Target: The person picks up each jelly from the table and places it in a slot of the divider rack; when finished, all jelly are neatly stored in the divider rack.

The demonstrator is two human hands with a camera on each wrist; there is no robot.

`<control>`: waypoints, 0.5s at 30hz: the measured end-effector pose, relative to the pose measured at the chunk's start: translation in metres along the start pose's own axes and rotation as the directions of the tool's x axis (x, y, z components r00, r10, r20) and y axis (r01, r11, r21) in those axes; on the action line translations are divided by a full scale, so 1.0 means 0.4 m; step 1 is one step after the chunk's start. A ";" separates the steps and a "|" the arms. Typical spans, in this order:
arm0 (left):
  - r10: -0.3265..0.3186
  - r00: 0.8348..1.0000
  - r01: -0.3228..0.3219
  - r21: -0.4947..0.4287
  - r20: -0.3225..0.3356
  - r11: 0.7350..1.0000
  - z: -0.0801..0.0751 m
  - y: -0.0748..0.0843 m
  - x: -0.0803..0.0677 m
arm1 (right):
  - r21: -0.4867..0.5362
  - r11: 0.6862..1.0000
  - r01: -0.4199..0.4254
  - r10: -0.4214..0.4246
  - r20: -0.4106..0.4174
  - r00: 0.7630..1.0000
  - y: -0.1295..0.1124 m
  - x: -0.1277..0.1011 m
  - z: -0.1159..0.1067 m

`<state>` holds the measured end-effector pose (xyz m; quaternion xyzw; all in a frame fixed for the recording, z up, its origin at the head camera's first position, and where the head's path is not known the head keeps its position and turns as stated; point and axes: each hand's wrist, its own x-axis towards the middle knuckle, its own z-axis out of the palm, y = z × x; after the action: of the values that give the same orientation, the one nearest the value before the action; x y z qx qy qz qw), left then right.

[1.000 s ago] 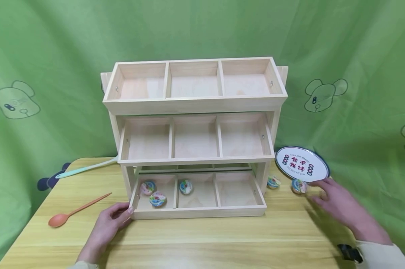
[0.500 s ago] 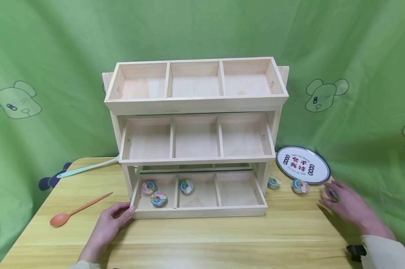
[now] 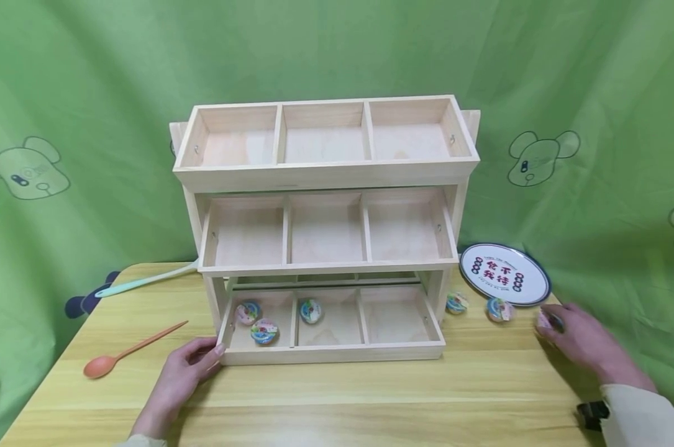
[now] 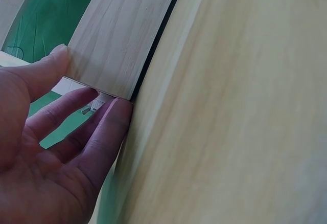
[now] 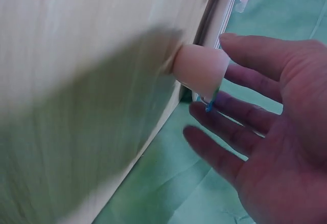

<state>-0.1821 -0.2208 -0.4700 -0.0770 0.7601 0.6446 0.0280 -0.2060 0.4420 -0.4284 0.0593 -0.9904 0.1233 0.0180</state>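
Note:
A three-tier pale wooden rack (image 3: 325,176) stands mid-table, each tray split into three compartments. My left hand (image 3: 182,379) touches the front left corner of its bottom tray (image 3: 337,355), thumb and loosely bent fingers against the tray's end in the left wrist view. Two jelly cups (image 3: 264,331) lie in that tray's left compartment and another jelly cup (image 3: 310,310) in the middle one. At the table's right edge, my right hand (image 3: 585,344) pinches a pink jelly cup (image 5: 199,70) near its lid. The cup's base appears to rest on the table.
Two more jelly cups (image 3: 499,309) stand between the rack and my right hand. Behind them lies a white oval plate (image 3: 501,273) with a dark rim. An orange spoon (image 3: 99,366) and a mint-green handle (image 3: 146,279) lie on the left. A green curtain (image 3: 325,49) hangs behind.
My right hand has moved right and slightly down, from beside the nearer cup to the one at the table edge. My left hand has stayed at the tray corner.

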 end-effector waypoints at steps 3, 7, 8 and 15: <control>0.001 1.000 -0.001 0.002 0.002 1.000 0.001 0.000 -0.001 | -0.001 1.000 -0.004 0.004 0.005 1.000 0.005 -0.001 -0.002; 0.001 1.000 -0.001 0.009 0.002 1.000 0.001 0.001 0.000 | 0.000 1.000 -0.011 0.011 0.010 1.000 0.007 -0.005 -0.006; 0.003 1.000 -0.003 0.010 0.002 1.000 0.001 0.001 0.000 | 0.001 1.000 -0.008 0.008 0.011 1.000 0.005 -0.006 -0.008; 0.001 1.000 -0.001 0.007 -0.003 1.000 0.001 0.000 0.002 | 0.025 0.999 0.047 -0.046 -0.023 0.999 -0.027 -0.019 -0.029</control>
<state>-0.1829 -0.2203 -0.4702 -0.0774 0.7625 0.6418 0.0266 -0.1967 0.4352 -0.4149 0.0811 -0.9869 0.1362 0.0313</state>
